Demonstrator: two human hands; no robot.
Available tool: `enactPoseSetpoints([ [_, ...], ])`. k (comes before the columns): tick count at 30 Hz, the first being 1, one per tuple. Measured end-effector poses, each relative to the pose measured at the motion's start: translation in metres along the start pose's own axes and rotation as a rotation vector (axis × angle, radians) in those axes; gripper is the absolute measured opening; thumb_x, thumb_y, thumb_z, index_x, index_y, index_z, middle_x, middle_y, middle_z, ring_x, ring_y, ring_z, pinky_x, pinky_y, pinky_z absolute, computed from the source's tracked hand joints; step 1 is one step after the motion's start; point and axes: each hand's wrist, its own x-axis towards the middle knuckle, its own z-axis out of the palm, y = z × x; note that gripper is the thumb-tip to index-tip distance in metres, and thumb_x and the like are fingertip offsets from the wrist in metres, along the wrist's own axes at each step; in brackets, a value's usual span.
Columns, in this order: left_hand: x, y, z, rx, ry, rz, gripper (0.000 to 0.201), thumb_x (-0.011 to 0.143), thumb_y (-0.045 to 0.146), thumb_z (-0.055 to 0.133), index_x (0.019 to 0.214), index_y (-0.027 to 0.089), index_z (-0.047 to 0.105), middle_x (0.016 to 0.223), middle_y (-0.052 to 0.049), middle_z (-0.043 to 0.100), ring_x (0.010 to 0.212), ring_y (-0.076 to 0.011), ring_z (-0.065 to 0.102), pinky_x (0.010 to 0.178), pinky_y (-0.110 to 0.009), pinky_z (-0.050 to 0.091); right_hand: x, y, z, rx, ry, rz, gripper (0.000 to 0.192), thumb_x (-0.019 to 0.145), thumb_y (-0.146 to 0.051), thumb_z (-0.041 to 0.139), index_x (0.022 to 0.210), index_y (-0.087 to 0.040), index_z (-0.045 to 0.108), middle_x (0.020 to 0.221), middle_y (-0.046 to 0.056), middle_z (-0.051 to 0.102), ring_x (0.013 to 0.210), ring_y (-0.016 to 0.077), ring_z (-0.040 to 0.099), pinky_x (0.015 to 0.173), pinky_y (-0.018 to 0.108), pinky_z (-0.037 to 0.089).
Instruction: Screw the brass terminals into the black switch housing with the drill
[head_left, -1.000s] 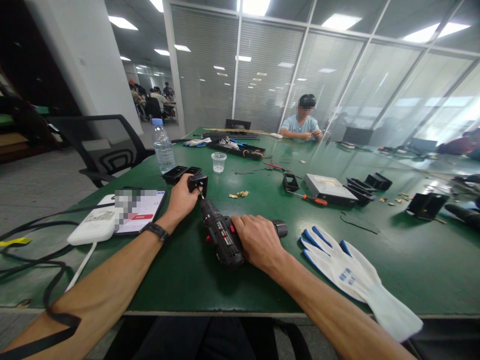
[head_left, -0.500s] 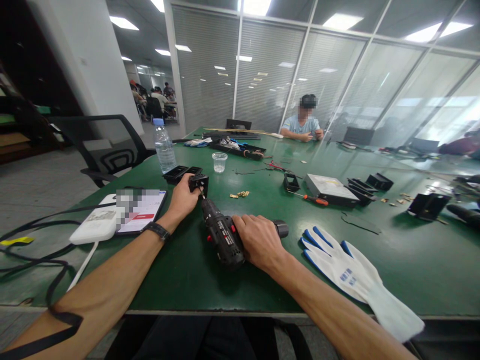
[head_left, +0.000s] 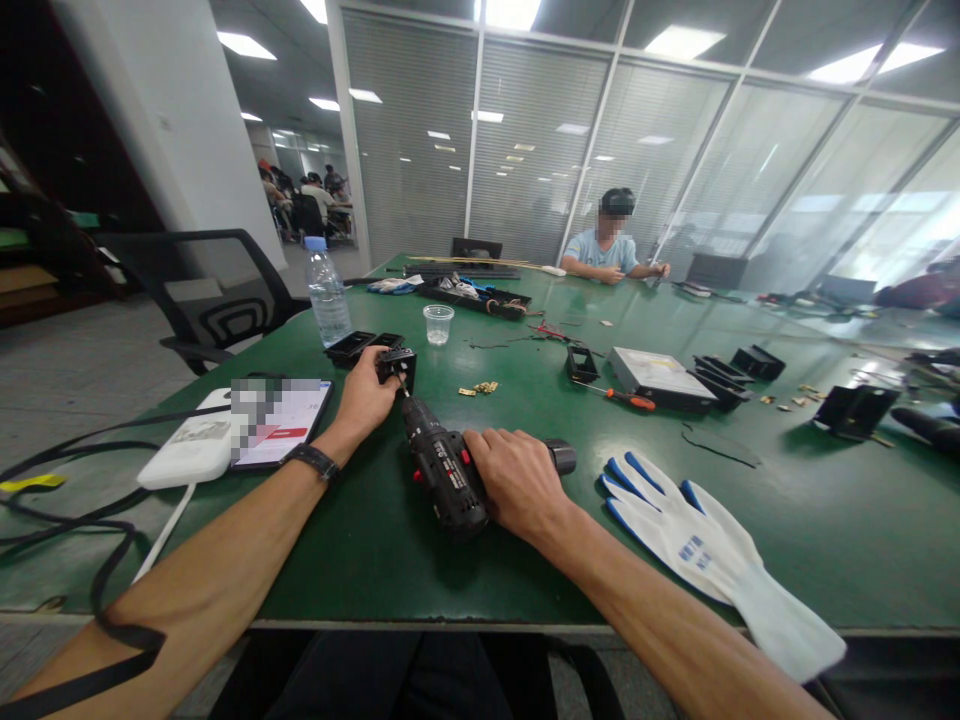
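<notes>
My right hand (head_left: 517,480) is wrapped round the grip of a black cordless drill (head_left: 442,465), which lies on its side low over the green table. Its bit points away from me and meets a small black plastic box-like part (head_left: 403,368). That part is pinched in my left hand (head_left: 367,392), whose wrist bears a black band. Just behind the left hand are similar black open frames (head_left: 352,346). To the right of the bit lies a little heap of brass-coloured metal pieces (head_left: 480,388). Exactly where the bit enters the part is too small to make out.
Left of my arm lie a white power bank (head_left: 187,455) and a phone (head_left: 300,425) with cables. A water bottle (head_left: 328,295) and plastic cup (head_left: 439,325) stand beyond. Rightward are a screwdriver (head_left: 631,399), a metal drive (head_left: 660,378) and a glove (head_left: 697,550). A person (head_left: 611,250) sits opposite.
My hands, the drill and the black part stay almost in place. Across the table, the seated person's hand on the right side of the picture has moved outward to the right.
</notes>
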Motion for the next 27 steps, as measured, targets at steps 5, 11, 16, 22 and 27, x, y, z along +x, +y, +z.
enactPoseSetpoints([
  [5,0.001,0.001,-0.001,0.058,-0.008,-0.009,0.041,0.077,0.031,0.065,0.117,0.02,0.059,0.112,-0.01,0.071,0.104,-0.0269,0.066,0.093,-0.04,0.05,0.0,0.0,0.0,0.002,0.003,0.002,0.031,0.08,-0.02,0.058,0.111,-0.019,0.053,0.099,0.008,0.068,0.088,0.0241,0.063,0.072,0.035,0.039],
  [11,0.0,0.003,-0.002,0.084,-0.007,0.007,0.04,0.078,0.03,0.065,0.116,0.02,0.06,0.11,-0.01,0.071,0.101,-0.0275,0.066,0.09,-0.04,0.05,-0.001,-0.001,0.0,0.001,-0.002,0.014,0.03,0.081,-0.019,0.057,0.111,-0.019,0.053,0.1,0.008,0.068,0.089,0.024,0.063,0.072,0.035,0.04],
  [16,-0.003,0.006,-0.003,0.092,-0.003,0.013,0.038,0.078,0.029,0.063,0.115,0.021,0.06,0.108,-0.008,0.071,0.099,-0.0258,0.066,0.088,-0.038,0.051,0.0,-0.001,-0.002,-0.001,-0.017,0.014,0.032,0.081,-0.021,0.06,0.112,-0.019,0.053,0.1,0.008,0.068,0.089,0.0237,0.064,0.074,0.034,0.041],
  [22,-0.004,0.009,-0.004,0.094,0.008,0.034,0.038,0.078,0.027,0.062,0.116,0.022,0.059,0.106,-0.007,0.071,0.097,-0.0251,0.066,0.087,-0.037,0.05,0.0,-0.001,-0.002,-0.001,-0.022,0.011,0.034,0.081,-0.022,0.059,0.114,-0.019,0.053,0.102,0.009,0.068,0.09,0.0243,0.063,0.074,0.035,0.041],
  [27,-0.004,0.011,-0.005,0.09,0.001,0.037,0.036,0.078,0.027,0.062,0.114,0.022,0.06,0.107,-0.007,0.071,0.098,-0.0245,0.066,0.089,-0.036,0.05,0.0,-0.002,-0.002,-0.004,-0.026,0.012,0.035,0.082,-0.021,0.059,0.116,-0.018,0.052,0.102,0.01,0.068,0.09,0.0242,0.064,0.075,0.034,0.041],
])
